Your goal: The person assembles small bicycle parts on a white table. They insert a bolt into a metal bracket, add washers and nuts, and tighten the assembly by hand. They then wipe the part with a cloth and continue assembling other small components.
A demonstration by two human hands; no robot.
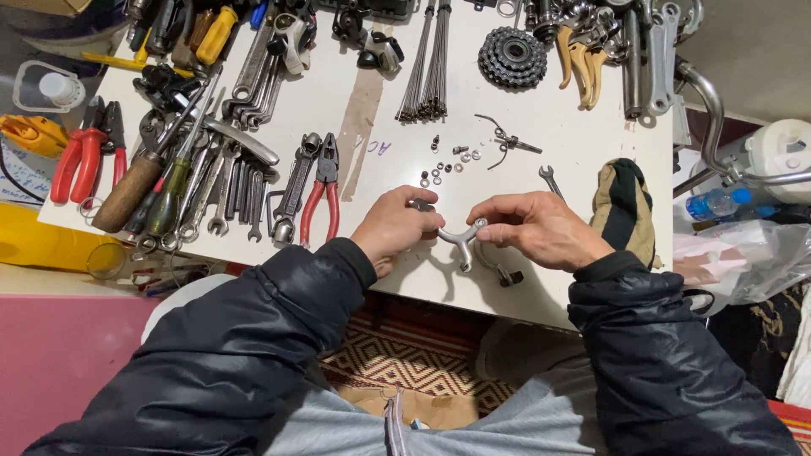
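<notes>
A: How do the hands sit?

B: Both come in from dark padded sleeves, knuckles up, over the near part of the white tabletop (524, 135). The left hand (395, 226) is curled shut around one end of a silver curved metal brake arm (460, 239). The right hand (538, 228) pinches the other end between thumb and fingertips. The brake arm hangs between the two hands, just above the tabletop, its short stem pointing toward the person.

A: Any room to move?

B: Not much toward the person: the tabletop's near edge runs right under the wrists. On the far side of the brake arm there is a bare white strip before the small parts begin.

A: What lies around it?

B: Beyond the brake arm, a scatter of small silver washers and nuts (446, 167); further out, a bundle of thin steel spokes (427, 63) and a dark toothed sprocket cluster (512, 57). Left of the left hand lie red-handled pliers (323, 198) and a row of steel spanners (228, 190). Right of the right hand, a tan and black work glove (623, 207) lies close by, with a small open-ended spanner (551, 179) just beyond the knuckles. A second, darker caliper piece (497, 267) rests under the right hand at the edge.
</notes>
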